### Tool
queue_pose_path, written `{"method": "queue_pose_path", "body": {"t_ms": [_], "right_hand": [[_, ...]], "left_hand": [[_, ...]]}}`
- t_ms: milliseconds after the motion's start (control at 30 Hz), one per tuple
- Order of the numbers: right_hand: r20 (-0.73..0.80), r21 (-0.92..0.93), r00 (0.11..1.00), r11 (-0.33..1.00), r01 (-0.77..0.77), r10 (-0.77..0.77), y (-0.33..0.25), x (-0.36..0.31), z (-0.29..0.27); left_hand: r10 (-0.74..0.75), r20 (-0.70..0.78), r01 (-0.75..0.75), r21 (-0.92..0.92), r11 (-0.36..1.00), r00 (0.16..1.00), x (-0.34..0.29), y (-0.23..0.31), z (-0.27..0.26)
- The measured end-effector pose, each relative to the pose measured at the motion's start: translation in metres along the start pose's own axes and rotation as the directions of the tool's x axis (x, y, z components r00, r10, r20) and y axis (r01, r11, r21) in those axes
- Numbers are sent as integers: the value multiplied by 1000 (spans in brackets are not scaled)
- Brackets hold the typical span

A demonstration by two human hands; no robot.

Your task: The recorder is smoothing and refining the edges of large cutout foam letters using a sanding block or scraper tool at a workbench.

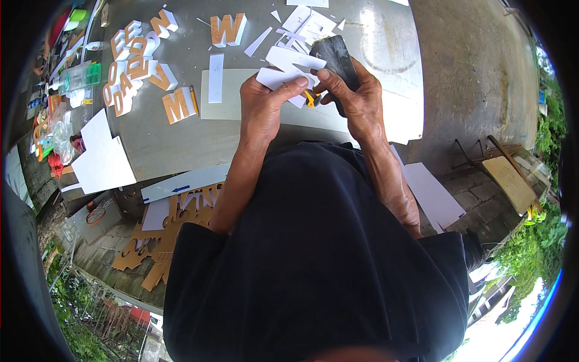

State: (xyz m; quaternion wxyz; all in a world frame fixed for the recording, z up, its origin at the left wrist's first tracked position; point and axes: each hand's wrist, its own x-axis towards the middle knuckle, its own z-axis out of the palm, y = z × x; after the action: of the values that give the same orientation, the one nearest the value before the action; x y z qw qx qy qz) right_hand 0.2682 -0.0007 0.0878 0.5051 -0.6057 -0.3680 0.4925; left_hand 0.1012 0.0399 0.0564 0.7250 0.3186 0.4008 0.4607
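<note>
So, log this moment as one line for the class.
left hand: holds white piece | right hand: holds dark block, yellow tool close by | table: letters, scraps

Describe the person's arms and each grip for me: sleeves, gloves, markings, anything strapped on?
The left forearm and right forearm are bare, coming out of short, loose, near-black sleeves on a plain top of the same dark colour. The left grip and right grip are ungloved. No watch, cable or marking shows; some fingers are partly hidden.
</note>
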Motion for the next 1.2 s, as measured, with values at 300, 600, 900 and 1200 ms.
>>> {"method": "queue_pose_path", "body": {"t_ms": [300, 600, 900, 1200], "right_hand": [[206, 517, 875, 710, -478, 438, -6, 12, -13], [407, 457, 648, 471, -755, 644, 5, -5, -12], [154, 82, 937, 941, -327, 312, 12, -21, -10], [54, -460, 998, 887, 51, -29, 0, -34, 4]], "left_hand": [[157, 254, -133, -110, 985, 954, 6, 11, -21], [292, 468, -387, 120, 914, 834, 17, 1, -34], [130, 124, -110, -155, 982, 984, 10, 0, -27], [14, 39, -17, 79, 997, 999, 7, 5, -13]]}}
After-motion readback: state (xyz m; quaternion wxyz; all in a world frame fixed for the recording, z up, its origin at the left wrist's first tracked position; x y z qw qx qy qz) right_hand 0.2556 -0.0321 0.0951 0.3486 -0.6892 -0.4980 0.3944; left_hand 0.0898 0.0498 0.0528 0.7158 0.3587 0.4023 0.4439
